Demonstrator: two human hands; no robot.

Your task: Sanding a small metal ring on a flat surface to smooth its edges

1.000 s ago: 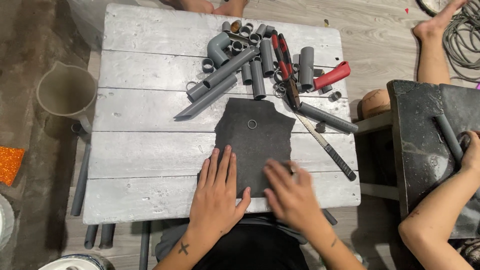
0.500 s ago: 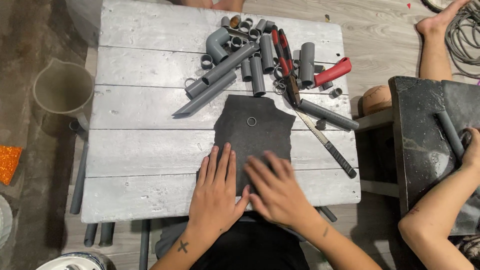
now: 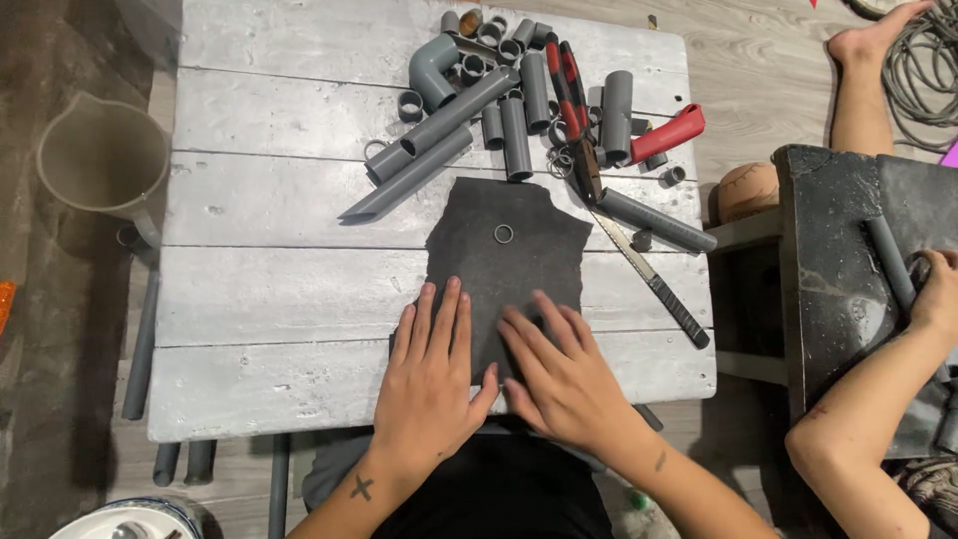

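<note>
Left hand (image 3: 429,384) and right hand (image 3: 559,374) flat, fingers released, pressing dark sheet (image 3: 504,255) at table (image 3: 269,289) near edge; small ring (image 3: 504,234) atop sheet.

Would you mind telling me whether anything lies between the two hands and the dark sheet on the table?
Nothing visible does: the left hand and right hand lie flat on the dark sheet. A small ring sits farther up it, clear of the fingers.
</note>
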